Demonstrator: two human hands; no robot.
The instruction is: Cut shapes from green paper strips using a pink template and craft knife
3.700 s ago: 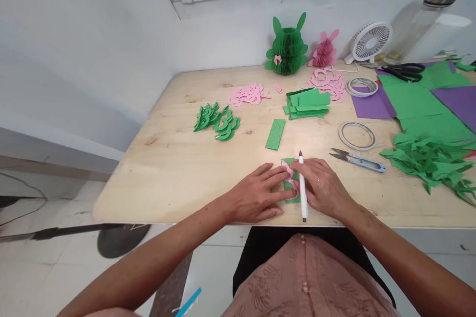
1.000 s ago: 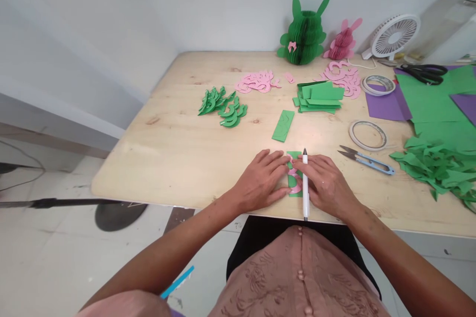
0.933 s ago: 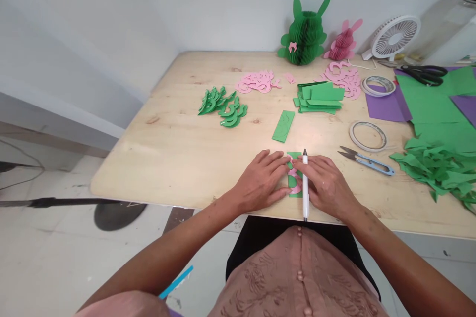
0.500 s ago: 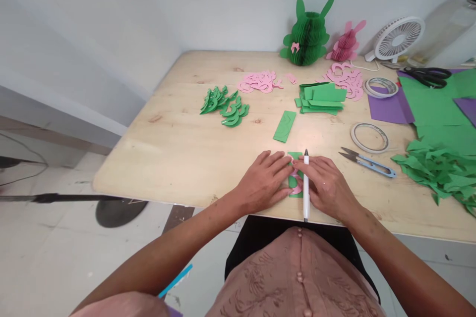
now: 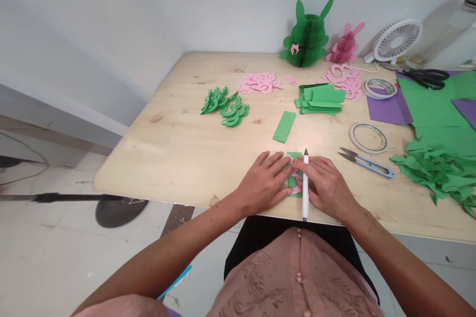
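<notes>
My left hand [image 5: 265, 182] lies flat with its fingers stretched out. Its fingertips and thumb press on the left side of a small green paper rectangle [image 5: 295, 154] at the table's near edge. On that rectangle lies a curved pink paper cutout [image 5: 298, 188], partly covered by my fingers. From the right, my right hand [image 5: 329, 185] meets the same paper, with a white pen [image 5: 305, 193] held between thumb and fingers. The pen's dark tip points away from me. Just beyond is another green rectangle [image 5: 284, 127] with a curved outline drawn on it.
Green cutouts [image 5: 232, 111], pink cutouts [image 5: 258, 82] and stacked green strips [image 5: 322, 99] lie farther back. At right are blue thread snips [image 5: 366, 162], a tape roll [image 5: 368, 138], green scraps [image 5: 439, 168] and black scissors [image 5: 426, 78]. Paper rabbits [image 5: 307, 39] and a fan [image 5: 397, 42] stand behind.
</notes>
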